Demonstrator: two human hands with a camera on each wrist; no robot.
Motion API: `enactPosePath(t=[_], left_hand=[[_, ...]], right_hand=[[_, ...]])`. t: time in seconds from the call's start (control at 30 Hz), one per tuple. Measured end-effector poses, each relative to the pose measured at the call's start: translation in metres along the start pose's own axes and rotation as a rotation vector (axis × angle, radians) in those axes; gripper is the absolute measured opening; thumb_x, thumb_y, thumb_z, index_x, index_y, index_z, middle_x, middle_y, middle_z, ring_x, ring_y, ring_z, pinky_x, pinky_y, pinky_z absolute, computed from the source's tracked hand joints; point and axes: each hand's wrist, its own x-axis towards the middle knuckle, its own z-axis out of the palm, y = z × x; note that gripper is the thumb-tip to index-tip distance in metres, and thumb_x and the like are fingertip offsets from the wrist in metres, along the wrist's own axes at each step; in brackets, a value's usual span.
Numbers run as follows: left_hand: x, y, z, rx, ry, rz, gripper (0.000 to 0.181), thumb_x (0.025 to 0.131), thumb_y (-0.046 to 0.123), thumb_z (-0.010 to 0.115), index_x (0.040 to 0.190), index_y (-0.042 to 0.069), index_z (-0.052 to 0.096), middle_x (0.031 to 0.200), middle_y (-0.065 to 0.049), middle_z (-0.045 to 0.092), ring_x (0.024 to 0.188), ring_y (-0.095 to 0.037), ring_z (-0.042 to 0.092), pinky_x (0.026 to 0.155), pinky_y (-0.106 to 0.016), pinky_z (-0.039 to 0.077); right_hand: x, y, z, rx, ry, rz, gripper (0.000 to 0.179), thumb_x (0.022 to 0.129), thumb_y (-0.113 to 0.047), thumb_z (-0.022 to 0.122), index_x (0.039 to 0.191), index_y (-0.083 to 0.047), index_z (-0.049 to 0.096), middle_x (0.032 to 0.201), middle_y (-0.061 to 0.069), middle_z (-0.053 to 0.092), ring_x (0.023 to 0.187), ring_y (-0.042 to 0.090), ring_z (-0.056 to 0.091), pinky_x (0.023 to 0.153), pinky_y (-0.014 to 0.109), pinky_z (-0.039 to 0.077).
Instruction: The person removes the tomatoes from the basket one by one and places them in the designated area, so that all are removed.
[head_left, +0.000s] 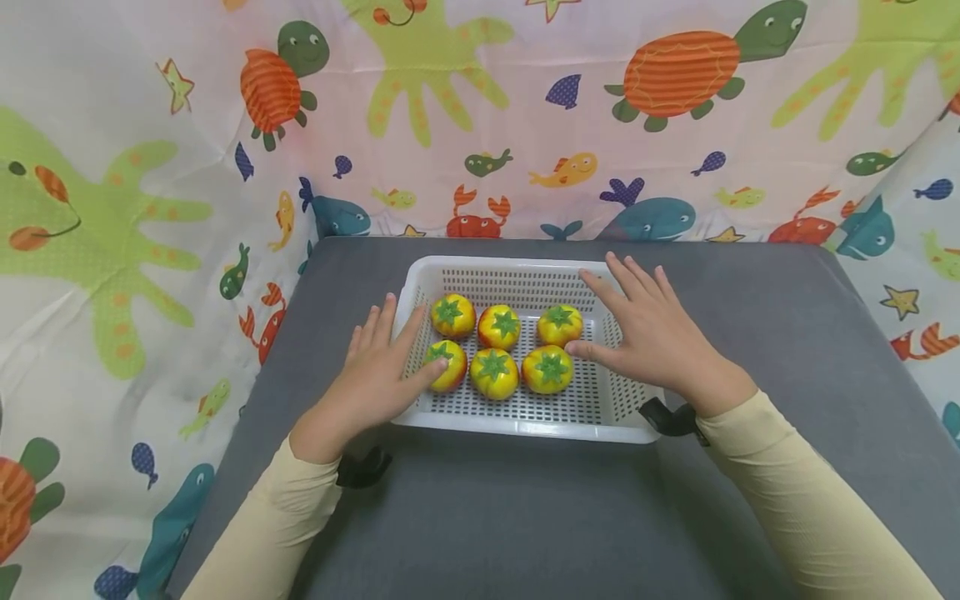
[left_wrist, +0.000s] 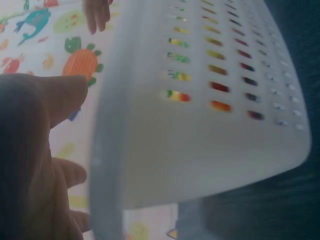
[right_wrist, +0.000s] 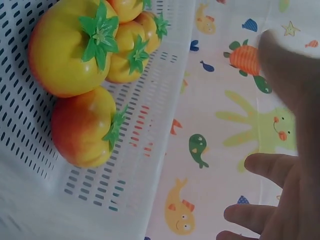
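A white plastic basket [head_left: 600, 429] with slotted walls stands on the grey table. Inside it, toward the left and middle, lie several yellow-and-red tomato-like fruits [head_left: 494, 374] with green star-shaped leaf tops. My left hand [head_left: 378, 375] is spread over the basket's left rim, its thumb overlapping the front left fruit in the head view. Over the right end spreads my right hand [head_left: 645, 333], fingers pointing away and thumb tip beside the front right fruit [head_left: 547, 370]. Both hands hold nothing. The left wrist view shows the basket's slotted outer wall [left_wrist: 165, 150] beside my thumb [left_wrist: 67, 95].
Behind and at both sides hangs a white curtain [head_left: 525, 167] printed with sea animals. Grey tabletop [head_left: 495, 517] extends in front of the basket and to its sides. A black wrist strap [head_left: 363, 468] shows below the left hand.
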Motion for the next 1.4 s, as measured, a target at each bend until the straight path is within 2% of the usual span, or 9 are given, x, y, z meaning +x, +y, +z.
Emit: enactPosePath(t=[0.2,0.4,0.67,0.77,0.87,1.03,1.2,1.4], left_hand=[[-0.003,-0.014,0.015,-0.069,0.022,-0.048,0.1,0.097,0.066,0.057,0.171,0.019,0.008,0.176,-0.017,-0.01,0.161,-0.042,-0.009,0.126,-0.068,-0.001],[-0.004,-0.02,0.023,-0.132,0.031,-0.073,0.1,0.101,0.058,0.057,0.17,0.011,0.003,0.176,-0.019,-0.006,0.161,-0.043,-0.004,0.126,-0.069,0.004],[-0.006,-0.021,0.024,-0.277,0.051,-0.059,0.086,0.105,0.031,0.052,0.17,0.014,-0.002,0.177,-0.014,0.004,0.16,-0.039,0.017,0.119,-0.068,0.026],[-0.006,-0.021,0.025,-0.309,0.061,-0.052,0.085,0.104,0.023,0.05,0.17,0.016,-0.003,0.176,-0.012,0.005,0.157,-0.037,0.024,0.118,-0.066,0.03],[-0.006,-0.021,0.026,-0.321,0.068,-0.053,0.083,0.104,0.02,0.048,0.17,0.016,-0.002,0.176,-0.011,0.007,0.156,-0.035,0.027,0.121,-0.064,0.029],[-0.006,-0.023,0.027,-0.335,0.083,-0.05,0.08,0.104,0.016,0.045,0.17,0.014,-0.001,0.176,-0.013,0.008,0.158,-0.035,0.022,0.124,-0.061,0.024],[-0.005,-0.024,0.031,-0.342,0.087,-0.051,0.079,0.104,0.017,0.044,0.17,0.015,0.0,0.176,-0.013,0.01,0.159,-0.034,0.02,0.125,-0.061,0.023],[-0.005,-0.025,0.034,-0.369,0.096,-0.046,0.08,0.103,0.015,0.044,0.17,0.016,0.001,0.175,-0.013,0.012,0.157,-0.036,0.027,0.123,-0.061,0.027]], right_hand=[[0.01,0.001,0.005,0.039,0.012,0.014,0.097,0.087,-0.059,0.077,0.164,-0.016,0.038,0.172,0.023,0.022,0.158,0.047,0.016,0.125,0.071,0.006],[0.024,-0.001,0.005,0.062,0.002,0.013,0.085,0.089,-0.047,0.079,0.16,-0.014,0.045,0.168,0.024,0.031,0.155,0.049,0.023,0.124,0.071,0.012],[0.044,-0.006,0.009,0.102,-0.058,0.031,0.073,0.093,-0.037,0.075,0.156,-0.01,0.052,0.16,0.022,0.044,0.148,0.047,0.037,0.117,0.074,0.029],[0.052,-0.006,0.012,0.121,-0.086,0.032,0.068,0.093,-0.033,0.075,0.153,-0.009,0.054,0.157,0.021,0.049,0.144,0.046,0.043,0.114,0.072,0.035],[0.06,-0.006,0.015,0.136,-0.125,0.034,0.065,0.093,-0.029,0.075,0.152,-0.008,0.055,0.154,0.021,0.053,0.141,0.046,0.047,0.112,0.069,0.041],[0.073,-0.005,0.023,0.151,-0.194,0.051,0.063,0.092,-0.024,0.077,0.149,-0.007,0.058,0.153,0.021,0.054,0.139,0.044,0.05,0.112,0.066,0.043],[0.084,-0.002,0.032,0.152,-0.252,0.083,0.065,0.092,-0.028,0.079,0.149,-0.007,0.058,0.152,0.021,0.054,0.139,0.044,0.05,0.113,0.066,0.041],[0.09,0.002,0.045,0.152,-0.326,0.108,0.071,0.092,-0.037,0.08,0.151,-0.006,0.056,0.149,0.019,0.058,0.134,0.041,0.054,0.113,0.066,0.041]])
